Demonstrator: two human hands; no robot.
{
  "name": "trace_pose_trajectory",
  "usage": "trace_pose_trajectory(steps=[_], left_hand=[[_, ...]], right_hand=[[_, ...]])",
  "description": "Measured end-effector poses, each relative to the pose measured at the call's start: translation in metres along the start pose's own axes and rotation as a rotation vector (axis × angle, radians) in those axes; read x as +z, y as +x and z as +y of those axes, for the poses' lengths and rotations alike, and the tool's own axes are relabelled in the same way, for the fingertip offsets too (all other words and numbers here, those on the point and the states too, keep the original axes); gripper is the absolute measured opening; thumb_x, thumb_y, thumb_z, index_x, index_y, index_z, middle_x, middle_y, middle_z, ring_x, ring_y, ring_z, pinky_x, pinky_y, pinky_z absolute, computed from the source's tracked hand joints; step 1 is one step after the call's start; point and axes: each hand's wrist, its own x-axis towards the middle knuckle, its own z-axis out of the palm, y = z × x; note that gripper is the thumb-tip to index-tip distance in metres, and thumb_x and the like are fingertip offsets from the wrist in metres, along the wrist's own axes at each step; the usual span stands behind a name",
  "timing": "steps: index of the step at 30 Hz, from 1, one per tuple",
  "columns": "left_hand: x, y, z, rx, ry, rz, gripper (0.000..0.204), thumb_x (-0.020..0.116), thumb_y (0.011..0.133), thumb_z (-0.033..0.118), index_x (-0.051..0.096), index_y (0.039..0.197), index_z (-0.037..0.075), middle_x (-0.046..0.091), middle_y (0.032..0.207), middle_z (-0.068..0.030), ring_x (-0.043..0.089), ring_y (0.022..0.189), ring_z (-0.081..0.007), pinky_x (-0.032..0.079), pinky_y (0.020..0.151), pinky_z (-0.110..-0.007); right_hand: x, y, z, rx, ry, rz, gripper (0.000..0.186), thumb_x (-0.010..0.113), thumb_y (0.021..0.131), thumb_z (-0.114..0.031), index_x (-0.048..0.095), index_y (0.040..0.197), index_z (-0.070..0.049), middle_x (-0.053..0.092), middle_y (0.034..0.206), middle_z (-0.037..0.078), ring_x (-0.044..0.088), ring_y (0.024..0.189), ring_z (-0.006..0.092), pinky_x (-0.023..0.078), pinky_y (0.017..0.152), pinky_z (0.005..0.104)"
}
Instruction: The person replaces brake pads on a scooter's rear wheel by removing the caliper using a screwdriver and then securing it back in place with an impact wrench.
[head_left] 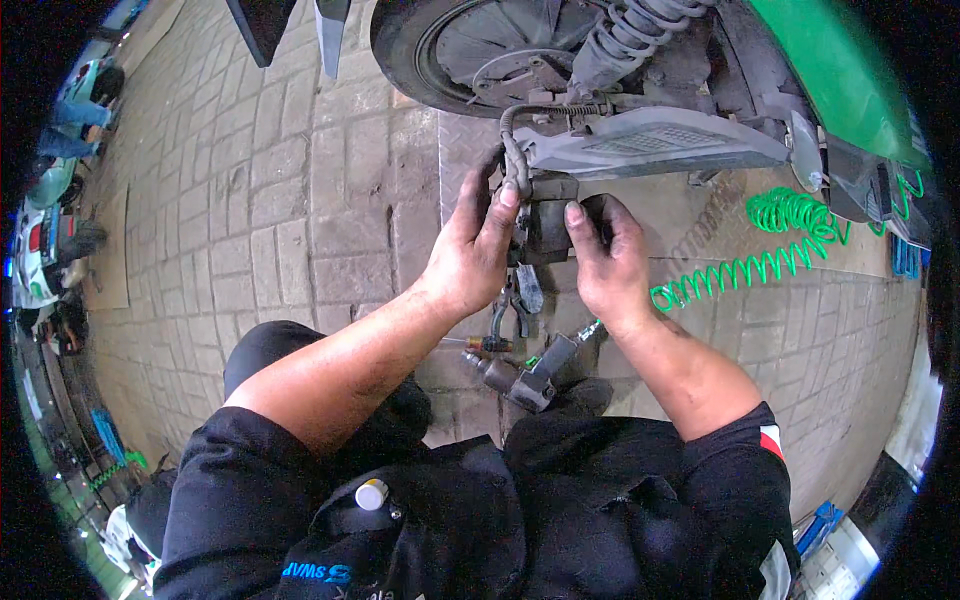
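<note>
My left hand (478, 240) grips the left side of a dark, grimy box-shaped part (550, 222), its thumb beside a grey cable (515, 155). That cable runs up from the part to the underside of a scooter. From the other side my right hand (612, 255) holds the same part, thumb on its face and fingers curled behind. What the part is exactly I cannot tell. Just below it on the paving lie pliers (500, 308) and a small tool with an orange-brown handle (490, 344). A black air wrench (530, 382) rests nearer my knees.
Ahead stand the scooter's wheel (450, 75), coil-spring shock absorber (640, 45), grey side panel (660, 145) and green bodywork (830, 70). A green coiled air hose (790, 220) stretches across the brick floor (270, 200) at right. Other scooters (50, 250) line the far left.
</note>
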Motion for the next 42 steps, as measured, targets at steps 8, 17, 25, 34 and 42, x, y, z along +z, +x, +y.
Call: trace_pose_trajectory(steps=[8,17,25,34,42], left_hand=[[-0.002,0.001,-0.003,0.040,-0.051,-0.037,0.066,0.046,0.098,0.031,0.013,0.146,-0.001,0.045,0.134,-0.0196,0.044,0.124,-0.0226,0.038,0.101,-0.034],[-0.009,-0.005,0.021,0.030,0.073,-0.368,0.098,0.066,0.085,0.016,-0.009,0.144,-0.005,0.044,0.134,-0.0223,0.048,0.119,-0.0223,0.040,0.100,-0.034],[-0.009,-0.001,0.010,0.061,0.113,-0.345,0.095,0.066,0.084,0.017,-0.004,0.144,-0.007,0.039,0.137,-0.0275,0.042,0.127,-0.0282,0.035,0.104,-0.036],[-0.009,-0.004,-0.004,0.129,0.223,-0.358,0.084,0.059,0.088,0.009,-0.001,0.146,-0.001,0.050,0.127,-0.0185,0.052,0.110,-0.0216,0.042,0.095,-0.033],[-0.007,-0.002,-0.007,0.102,0.029,-0.306,0.084,0.062,0.084,0.010,0.006,0.146,-0.003,0.050,0.126,-0.0198,0.052,0.113,-0.0217,0.040,0.097,-0.034]], right_hand=[[0.003,0.001,0.011,-0.031,0.318,-0.169,0.052,0.065,0.088,-0.028,0.042,0.126,0.000,0.057,0.112,0.010,0.057,0.101,0.0190,0.045,0.088,0.0323],[-0.015,0.019,0.005,0.044,0.422,-0.515,0.054,0.066,0.088,-0.027,0.042,0.128,-0.001,0.058,0.113,0.008,0.053,0.104,0.0168,0.041,0.094,0.0321],[-0.019,0.017,0.013,0.047,0.492,-0.541,0.055,0.066,0.088,-0.029,0.042,0.129,-0.002,0.055,0.116,0.007,0.052,0.105,0.0169,0.041,0.093,0.0318],[-0.015,0.016,0.017,-0.015,0.528,-0.554,0.049,0.069,0.085,-0.022,0.047,0.122,-0.001,0.058,0.112,0.005,0.054,0.102,0.0142,0.043,0.091,0.0312],[-0.013,0.021,0.010,0.098,0.461,-0.503,0.052,0.074,0.081,-0.023,0.048,0.121,-0.002,0.059,0.110,0.005,0.054,0.101,0.0134,0.044,0.090,0.0300]])
